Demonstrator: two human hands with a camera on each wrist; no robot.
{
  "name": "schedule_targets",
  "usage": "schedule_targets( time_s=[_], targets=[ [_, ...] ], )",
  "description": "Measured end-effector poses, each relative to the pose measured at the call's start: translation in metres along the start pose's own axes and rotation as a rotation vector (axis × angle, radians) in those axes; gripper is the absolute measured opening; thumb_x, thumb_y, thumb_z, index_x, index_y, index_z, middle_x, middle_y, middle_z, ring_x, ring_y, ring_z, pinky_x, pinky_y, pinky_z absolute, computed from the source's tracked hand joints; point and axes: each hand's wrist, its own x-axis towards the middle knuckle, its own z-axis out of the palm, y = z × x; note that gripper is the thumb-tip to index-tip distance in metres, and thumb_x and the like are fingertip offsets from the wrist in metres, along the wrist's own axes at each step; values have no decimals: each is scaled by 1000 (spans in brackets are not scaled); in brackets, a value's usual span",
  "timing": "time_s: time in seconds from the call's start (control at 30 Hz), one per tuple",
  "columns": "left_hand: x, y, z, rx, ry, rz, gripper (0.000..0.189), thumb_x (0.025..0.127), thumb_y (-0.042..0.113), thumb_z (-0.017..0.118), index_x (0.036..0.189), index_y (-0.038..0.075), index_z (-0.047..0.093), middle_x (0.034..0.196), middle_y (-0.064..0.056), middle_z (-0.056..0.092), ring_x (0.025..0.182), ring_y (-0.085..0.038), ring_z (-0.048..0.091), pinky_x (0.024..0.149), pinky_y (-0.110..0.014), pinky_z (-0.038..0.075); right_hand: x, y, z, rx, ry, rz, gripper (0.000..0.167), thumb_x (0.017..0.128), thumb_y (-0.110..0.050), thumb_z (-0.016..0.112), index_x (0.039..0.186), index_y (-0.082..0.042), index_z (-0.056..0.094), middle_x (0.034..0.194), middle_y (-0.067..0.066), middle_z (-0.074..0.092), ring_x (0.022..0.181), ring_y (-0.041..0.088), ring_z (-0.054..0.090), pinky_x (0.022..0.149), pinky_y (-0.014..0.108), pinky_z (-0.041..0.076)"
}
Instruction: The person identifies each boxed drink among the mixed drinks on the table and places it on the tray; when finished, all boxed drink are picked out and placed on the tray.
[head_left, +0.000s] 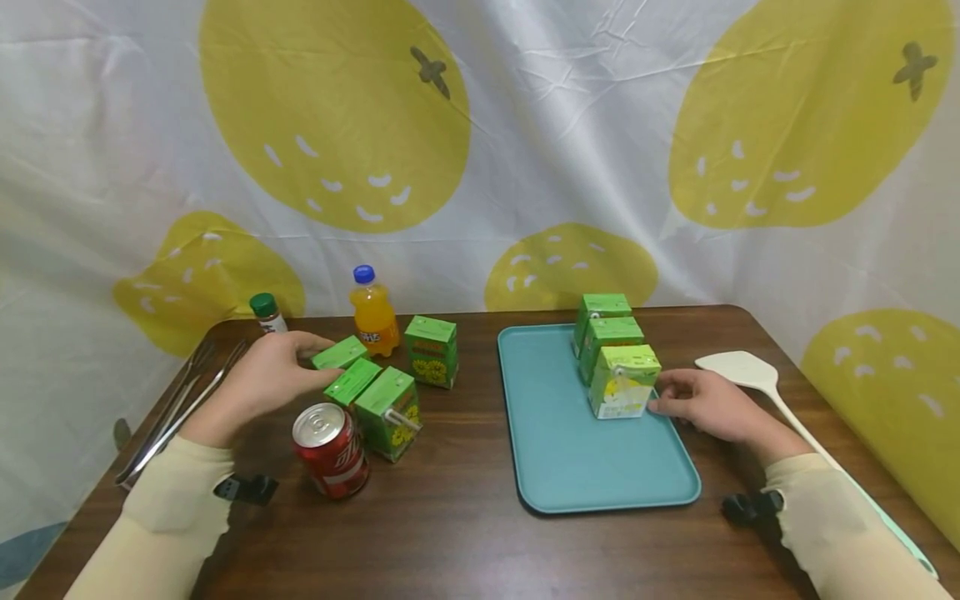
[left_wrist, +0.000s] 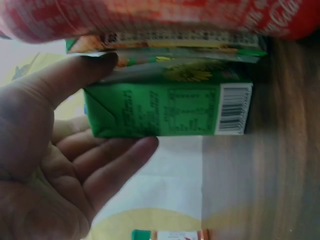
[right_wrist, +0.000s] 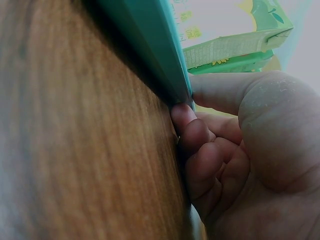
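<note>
My left hand [head_left: 272,371] holds a green juice box [head_left: 339,353] on the left of the table. In the left wrist view, the thumb lies along one side of this juice box [left_wrist: 155,112] and the fingers on the other. Two more juice boxes, one of them [head_left: 388,412] with a straw on its side, stand close beside it, next to a red cola can [head_left: 330,450]. At the right, my right hand [head_left: 708,406] pinches the rim of a blue-green tray [head_left: 585,467]. Three juice boxes stand in a row on this tray, the nearest a yellow-green one [head_left: 625,383].
Behind the left group stand an orange soda bottle [head_left: 374,317], another juice box [head_left: 432,352] and a green-capped small bottle [head_left: 267,312]. Metal utensils [head_left: 176,408] lie at the left edge. A white spatula [head_left: 742,369] lies right of the tray. A patterned cloth hangs behind the table.
</note>
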Motion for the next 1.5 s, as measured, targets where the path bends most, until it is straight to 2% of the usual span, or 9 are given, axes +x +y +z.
schedule_targets(
  time_s=[0.27, 0.57, 0.9, 1.27, 1.5],
  targets=[
    [-1, -10, 4, 27, 42, 77, 48, 98, 32, 87, 133, -1, 79, 124, -18, 81, 106, -35, 77, 94, -61, 60, -1, -1, 0, 2, -3, -9, 68, 105, -30, 79, 149, 16, 57, 104, 5, 72, 78, 18, 63, 65, 32, 51],
    [0, -12, 4, 18, 65, 99, 47, 97, 33, 88, 130, 1, 81, 122, -17, 81, 104, -33, 78, 93, -60, 60, -2, -2, -1, 5, -6, -1, 67, 104, -30, 80, 148, 16, 58, 103, 6, 71, 79, 19, 62, 65, 33, 51],
    [-2, -10, -6, 45, 152, 126, 46, 96, 39, 89, 128, 6, 83, 112, -9, 83, 89, -20, 74, 83, -49, 59, -3, -2, -2, 13, -4, -3, 67, 104, -30, 79, 148, 16, 57, 104, 6, 71, 79, 19, 63, 65, 32, 52],
    [-2, -7, -23, 26, 186, 102, 50, 98, 42, 88, 131, 5, 82, 100, -5, 82, 77, -17, 70, 69, -39, 56, -3, 3, 2, 27, -1, -2, 66, 103, -31, 81, 148, 14, 60, 103, 5, 72, 79, 18, 63, 66, 32, 52],
    [6, 1, -31, 43, 226, 110, 51, 96, 41, 88, 130, 3, 82, 99, -8, 82, 80, -19, 70, 68, -37, 54, -1, 2, 2, 17, 16, -6, 68, 103, -31, 81, 148, 14, 59, 104, 5, 72, 79, 18, 63, 67, 32, 51]
  ],
)
